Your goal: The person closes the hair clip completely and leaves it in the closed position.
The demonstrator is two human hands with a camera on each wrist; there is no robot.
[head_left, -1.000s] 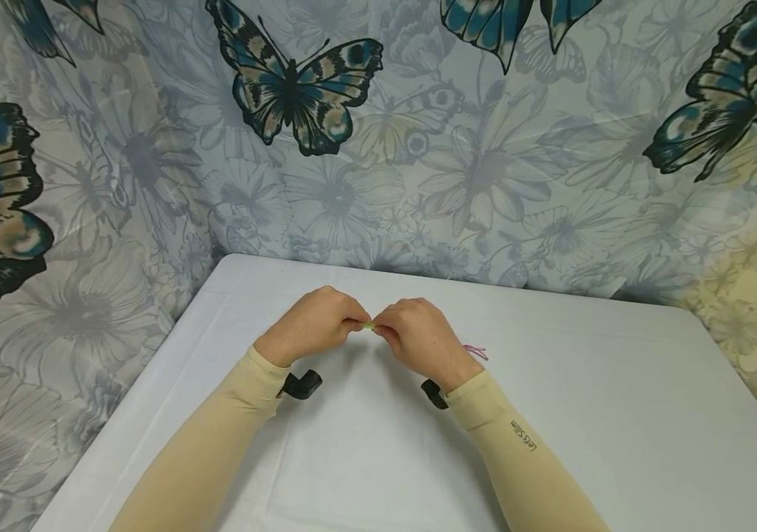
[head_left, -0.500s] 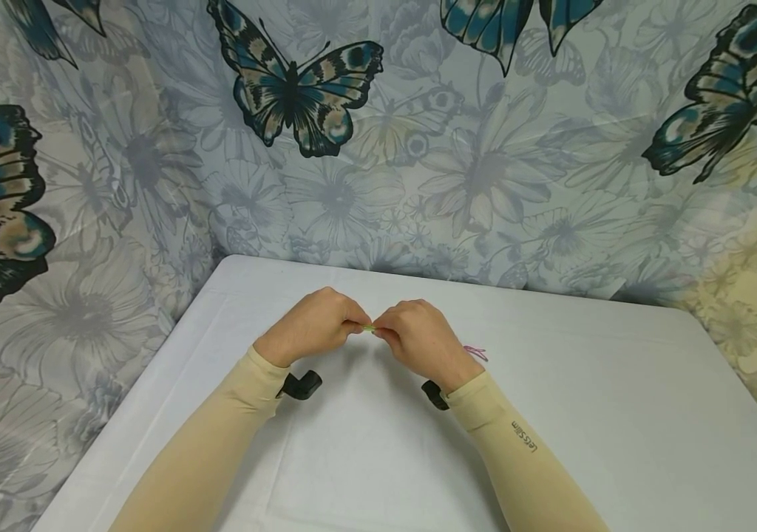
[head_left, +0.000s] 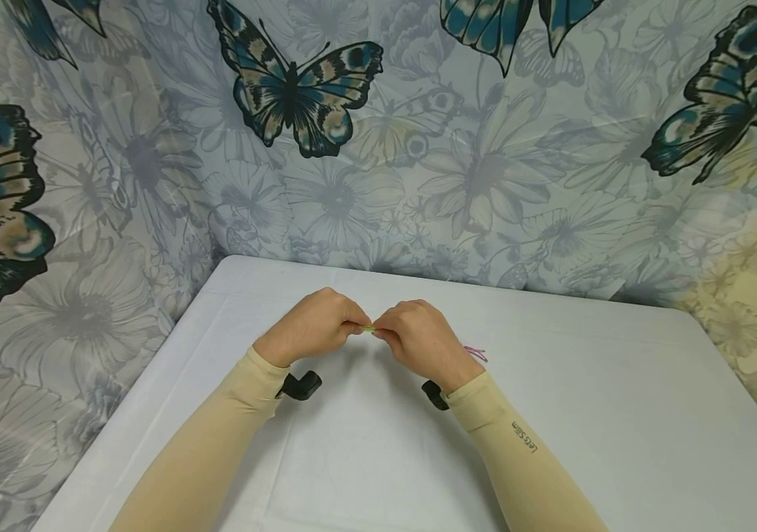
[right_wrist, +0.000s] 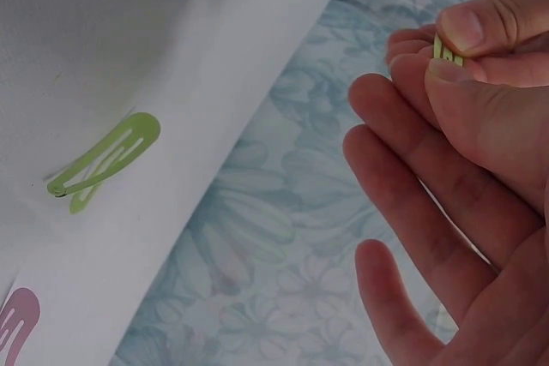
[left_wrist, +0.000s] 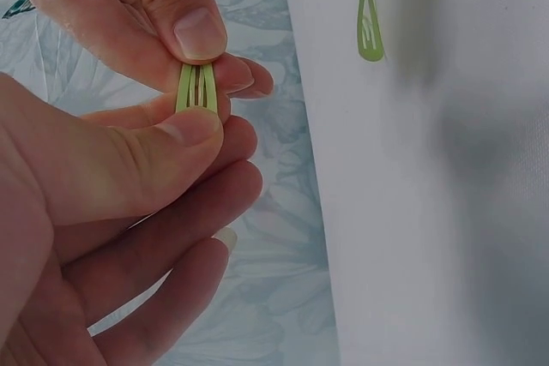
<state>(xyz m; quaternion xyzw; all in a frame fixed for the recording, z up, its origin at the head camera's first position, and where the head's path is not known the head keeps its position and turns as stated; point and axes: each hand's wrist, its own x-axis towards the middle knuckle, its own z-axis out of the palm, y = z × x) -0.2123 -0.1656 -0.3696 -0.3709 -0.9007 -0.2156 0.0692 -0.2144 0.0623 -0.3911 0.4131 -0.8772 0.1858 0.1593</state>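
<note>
The left hand (head_left: 312, 326), at nine o'clock, and right hand (head_left: 421, 336), at three, pinch one clip (left_wrist: 208, 90). Light, even pressure should avoid twisting.

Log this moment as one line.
Left hand: pinches green snap hair clip; right hand: pinches same clip; on white table: second green snap hair clip, pink snap hair clip

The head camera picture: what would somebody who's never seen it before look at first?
Probably the big blue-and-black butterfly on the flowery backdrop, near the top and left of the middle. Next, perhaps, the left hand and the right hand, close together over the white table, pinching a little green hair clip between them. A pink hair clip lies just right of the right hand.
</note>
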